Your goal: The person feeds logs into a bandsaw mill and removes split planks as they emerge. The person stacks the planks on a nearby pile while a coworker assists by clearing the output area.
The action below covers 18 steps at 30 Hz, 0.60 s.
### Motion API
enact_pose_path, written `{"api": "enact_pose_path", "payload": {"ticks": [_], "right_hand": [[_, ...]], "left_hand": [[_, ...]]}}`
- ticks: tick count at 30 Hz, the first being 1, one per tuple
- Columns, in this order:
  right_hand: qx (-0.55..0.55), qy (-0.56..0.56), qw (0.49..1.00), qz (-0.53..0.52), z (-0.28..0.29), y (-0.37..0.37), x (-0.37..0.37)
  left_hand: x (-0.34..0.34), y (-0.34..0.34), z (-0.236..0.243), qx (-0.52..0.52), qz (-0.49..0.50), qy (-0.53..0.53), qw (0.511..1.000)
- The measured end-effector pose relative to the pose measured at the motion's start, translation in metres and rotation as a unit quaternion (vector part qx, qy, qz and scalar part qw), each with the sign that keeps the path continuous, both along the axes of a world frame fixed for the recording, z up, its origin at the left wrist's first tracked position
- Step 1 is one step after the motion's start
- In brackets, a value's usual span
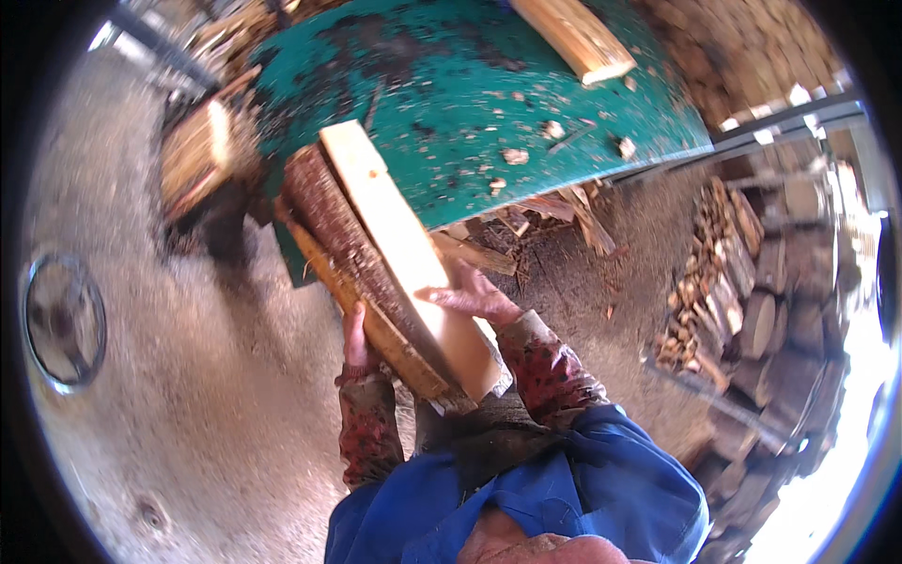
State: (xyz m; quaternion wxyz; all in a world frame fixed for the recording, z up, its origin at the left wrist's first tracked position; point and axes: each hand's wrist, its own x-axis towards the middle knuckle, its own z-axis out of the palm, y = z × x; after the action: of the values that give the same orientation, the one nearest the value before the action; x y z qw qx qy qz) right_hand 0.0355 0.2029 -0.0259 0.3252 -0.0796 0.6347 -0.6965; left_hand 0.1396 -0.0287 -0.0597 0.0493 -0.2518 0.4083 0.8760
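My left hand (358,340) is closed around the outer side of a bundle of split firewood, its thumb along a thin yellowish-brown piece of firewood (331,274). Beside that piece lies a firewood log with reddish-brown bark (329,207). A pale, freshly split piece of firewood (395,221) forms the right side of the bundle, and my right hand (477,295) grips it from the right with the fingers over its top. The bundle slants from near my body up to the near left edge of the green table (423,160). The far sides of the pieces are hidden.
On the table lie another split log (578,42) at the far right and several wood chips (515,156). Split wood (564,211) is heaped below its near edge. A cut log (197,160) stands left; stacked logs (766,324) line the right. A round metal-rimmed object (66,324) is far left.
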Motion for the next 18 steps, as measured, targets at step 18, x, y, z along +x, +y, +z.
{"api": "enact_pose_path", "payload": {"ticks": [18], "right_hand": [[0.037, 0.029, 0.962, -0.268, 0.092, 0.338, 0.066]], "left_hand": [[-0.073, 0.274, 0.048, -0.056, -0.238, 0.106, 0.964]]}}
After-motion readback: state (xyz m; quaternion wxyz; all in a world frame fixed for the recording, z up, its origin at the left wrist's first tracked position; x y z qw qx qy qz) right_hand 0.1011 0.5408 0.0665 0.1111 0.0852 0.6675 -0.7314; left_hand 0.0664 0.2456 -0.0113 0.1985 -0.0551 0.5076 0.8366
